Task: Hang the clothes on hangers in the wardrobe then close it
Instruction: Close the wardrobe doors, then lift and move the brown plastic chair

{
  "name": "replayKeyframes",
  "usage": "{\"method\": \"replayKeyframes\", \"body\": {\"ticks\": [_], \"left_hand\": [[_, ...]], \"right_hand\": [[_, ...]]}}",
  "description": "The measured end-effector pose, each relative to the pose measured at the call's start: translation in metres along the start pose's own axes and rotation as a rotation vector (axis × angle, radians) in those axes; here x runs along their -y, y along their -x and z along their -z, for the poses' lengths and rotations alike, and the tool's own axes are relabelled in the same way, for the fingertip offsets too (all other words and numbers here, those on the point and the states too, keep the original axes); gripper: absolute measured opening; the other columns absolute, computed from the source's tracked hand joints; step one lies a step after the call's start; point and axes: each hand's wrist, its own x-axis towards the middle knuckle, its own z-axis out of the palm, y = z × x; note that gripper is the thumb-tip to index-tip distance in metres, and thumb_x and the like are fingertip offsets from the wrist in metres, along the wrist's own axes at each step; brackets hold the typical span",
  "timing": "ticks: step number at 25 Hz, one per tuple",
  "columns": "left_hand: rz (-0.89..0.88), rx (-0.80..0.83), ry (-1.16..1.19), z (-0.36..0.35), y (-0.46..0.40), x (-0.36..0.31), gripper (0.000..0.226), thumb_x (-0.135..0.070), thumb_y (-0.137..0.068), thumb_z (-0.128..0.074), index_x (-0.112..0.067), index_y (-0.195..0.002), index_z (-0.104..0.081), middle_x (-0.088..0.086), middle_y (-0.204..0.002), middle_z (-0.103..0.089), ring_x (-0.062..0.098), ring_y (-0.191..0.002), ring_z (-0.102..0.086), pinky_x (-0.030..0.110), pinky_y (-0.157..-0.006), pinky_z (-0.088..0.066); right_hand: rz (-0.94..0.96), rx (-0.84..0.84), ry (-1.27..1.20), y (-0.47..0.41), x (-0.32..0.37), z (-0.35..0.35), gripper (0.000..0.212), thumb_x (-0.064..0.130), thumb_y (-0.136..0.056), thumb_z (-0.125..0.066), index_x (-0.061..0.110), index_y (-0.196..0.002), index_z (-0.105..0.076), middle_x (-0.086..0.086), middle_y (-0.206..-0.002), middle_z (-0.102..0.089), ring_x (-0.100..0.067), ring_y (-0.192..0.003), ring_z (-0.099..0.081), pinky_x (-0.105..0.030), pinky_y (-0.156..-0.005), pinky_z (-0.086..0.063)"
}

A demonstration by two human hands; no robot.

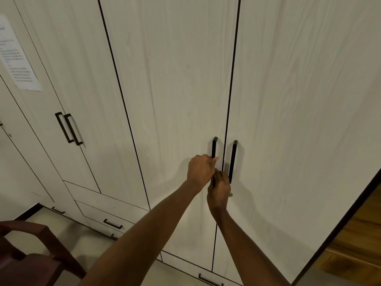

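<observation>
chair (39, 254) left before wardrobe (175, 79), paper (16, 56) on left door

One view only: head cam, worn by the person, wide-angle w/ clear barrel distortion, so straight door edges bow outward toward the frame sides. It looks fwd and somewhat down at the wardrobe (185, 79), close up, about arm's reach; the doors fill nearly the whole frame. Both forearms enter from the bottom edge and run up to centre, where the left hand (201, 171) and right hand (219, 193) meet at the paired black handles (214, 148). Lower left corner catches a dark red chair (41, 254) and pale floor; lower right shows wood flooring (354, 244). No second view to overlap.
</observation>
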Motion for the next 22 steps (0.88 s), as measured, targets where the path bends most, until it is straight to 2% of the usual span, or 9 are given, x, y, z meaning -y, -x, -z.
{"method": "replayKeyframes", "body": {"ticks": [5, 9, 11, 13, 15, 17, 19, 22], "left_hand": [[0.014, -0.001, 0.0, 0.002, 0.002, -0.005, 0.053, -0.047, -0.106, -0.046, -0.007, -0.082, -0.072, 0.002, -0.066, -0.061, 0.014, -0.058, -0.055, 0.024, -0.063, -0.044], [0.027, 0.058, 0.039, 0.004, 0.008, -0.005, 0.047, -0.04, -0.106, -0.05, -0.004, -0.086, -0.073, 0.009, -0.078, -0.073, 0.018, -0.066, -0.065, 0.029, -0.07, -0.056], [0.006, 0.09, 0.032, 0.002, 0.02, 0.002, 0.032, -0.025, -0.106, -0.053, -0.004, -0.095, -0.074, 0.011, -0.087, -0.075, 0.024, -0.077, -0.071, 0.036, -0.077, -0.06], [0.016, 0.11, -0.026, 0.001, 0.04, 0.016, 0.023, -0.012, -0.104, -0.053, -0.007, -0.117, -0.071, 0.011, -0.103, -0.075, 0.028, -0.093, -0.072, 0.038, -0.085, -0.059], [0.054, 0.14, -0.09, 0.005, 0.07, 0.045, 0.053, -0.005, -0.097, -0.058, -0.014, -0.148, -0.051, 0.006, -0.123, -0.07, 0.025, -0.11, -0.068, 0.037, -0.094, -0.056], [0.095, 0.143, -0.183, 0.016, 0.102, 0.084, 0.076, -0.004, -0.089, -0.067, -0.017, -0.157, -0.035, 0.004, -0.131, -0.065, 0.022, -0.116, -0.064, 0.035, -0.098, -0.054], [0.145, 0.142, -0.292, 0.035, 0.135, 0.123, 0.08, -0.004, -0.086, -0.069, -0.015, -0.156, -0.034, 0.006, -0.132, -0.063, 0.024, -0.118, -0.062, 0.036, -0.099, -0.051], [0.262, 0.117, -0.364, 0.063, 0.185, 0.177, 0.074, 0.002, -0.082, -0.061, -0.011, -0.151, -0.04, 0.008, -0.132, -0.061, 0.026, -0.12, -0.057, 0.036, -0.098, -0.045]], "right_hand": [[0.006, 0.009, 0.044, -0.001, 0.0, 0.002, 0.018, 0.007, -0.099, -0.061, 0.002, -0.113, -0.071, -0.012, -0.104, -0.071, -0.025, -0.094, -0.07, -0.028, -0.088, -0.055], [-0.017, 0.095, 0.093, 0.0, 0.013, 0.012, 0.025, -0.002, -0.097, -0.06, 0.002, -0.119, -0.071, -0.014, -0.109, -0.073, -0.028, -0.1, -0.07, -0.036, -0.092, -0.058], [-0.015, 0.143, 0.098, 0.011, 0.017, 0.02, 0.035, -0.006, -0.096, -0.056, 0.001, -0.129, -0.064, -0.014, -0.122, -0.069, -0.028, -0.111, -0.067, -0.036, -0.099, -0.054], [-0.061, 0.15, 0.115, 0.03, 0.016, 0.025, 0.043, -0.009, -0.094, -0.055, 0.0, -0.136, -0.058, -0.016, -0.132, -0.064, -0.03, -0.12, -0.063, -0.036, -0.101, -0.051], [-0.065, 0.172, 0.199, 0.056, 0.014, 0.026, 0.049, -0.012, -0.086, -0.061, 0.001, -0.133, -0.06, -0.015, -0.131, -0.064, -0.033, -0.116, -0.064, -0.04, -0.092, -0.056], [-0.037, 0.249, 0.293, 0.083, 0.014, 0.022, 0.053, -0.011, -0.079, -0.069, 0.001, -0.13, -0.063, -0.015, -0.13, -0.065, -0.034, -0.117, -0.065, -0.043, -0.09, -0.058], [-0.011, 0.329, 0.372, 0.105, 0.019, 0.011, 0.049, -0.01, -0.079, -0.072, -0.001, -0.127, -0.065, -0.017, -0.13, -0.065, -0.034, -0.116, -0.066, -0.043, -0.09, -0.058], [0.001, 0.444, 0.444, 0.133, 0.041, -0.018, 0.039, -0.006, -0.088, -0.064, -0.002, -0.127, -0.065, -0.016, -0.137, -0.061, -0.033, -0.122, -0.063, -0.043, -0.094, -0.056]]}}
